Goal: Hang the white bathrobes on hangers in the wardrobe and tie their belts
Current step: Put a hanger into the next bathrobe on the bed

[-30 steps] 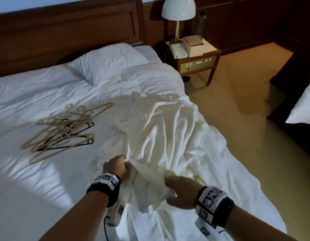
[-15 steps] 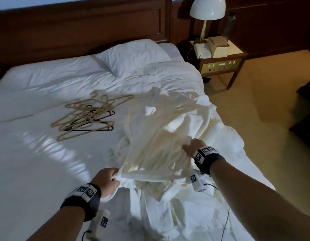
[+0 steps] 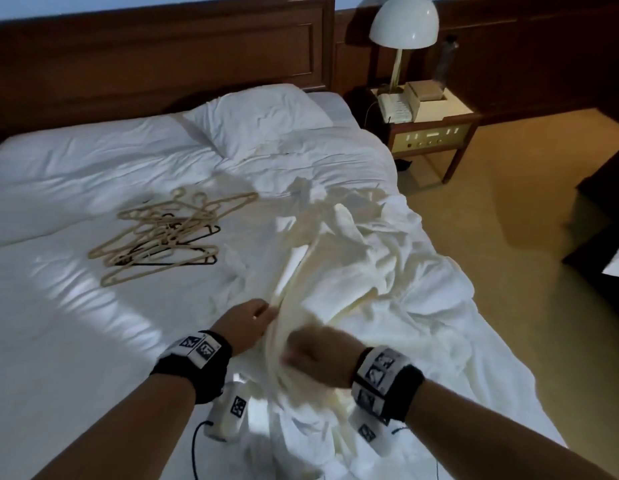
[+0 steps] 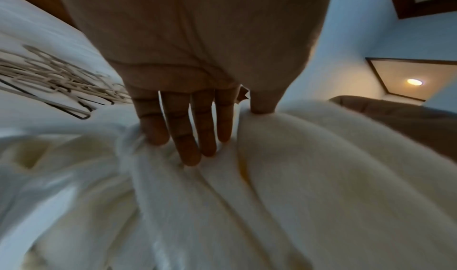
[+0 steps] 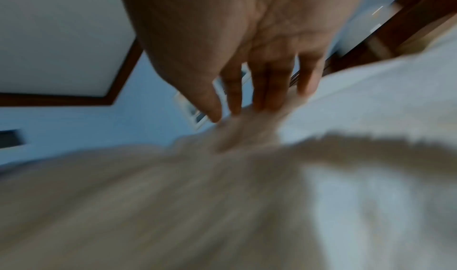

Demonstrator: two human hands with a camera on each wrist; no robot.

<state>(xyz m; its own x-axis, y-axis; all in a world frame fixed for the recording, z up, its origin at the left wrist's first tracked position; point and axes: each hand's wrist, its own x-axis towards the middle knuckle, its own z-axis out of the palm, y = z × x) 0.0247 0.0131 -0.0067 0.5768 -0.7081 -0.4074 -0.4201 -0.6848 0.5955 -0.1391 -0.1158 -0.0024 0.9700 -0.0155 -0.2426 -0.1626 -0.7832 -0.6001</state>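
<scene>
A cream-white bathrobe [image 3: 353, 271] lies crumpled on the right half of the bed [image 3: 76, 341]. At its near end my left hand [image 3: 252, 320] holds a fold, thumb on one side and fingers [image 4: 188, 147] pushed into the cloth [image 4: 272, 196] on the other. Just right of it, my right hand [image 3: 308, 358] pinches a bunched peak of the same robe [image 5: 222, 196]; its wrist view is blurred by motion, with the fingertips [image 5: 267, 102] meeting the cloth. A tangled pile of beige and black hangers [image 3: 162, 237] lies left of the robe, also visible in the left wrist view [image 4: 49, 78]. No wardrobe is in view.
A pillow [image 3: 259, 119] sits against the wooden headboard [image 3: 162, 64]. A nightstand [image 3: 433, 129] with a white lamp [image 3: 403, 22] and phone stands at the bed's right. Beige carpet [image 3: 526, 254] runs along the bed's right side, with dark furniture [image 3: 606, 202] at the far right.
My right hand has come back from the far side of the robe to just beside my left hand. The spread, lifted cloth has sunk and gathered between both hands.
</scene>
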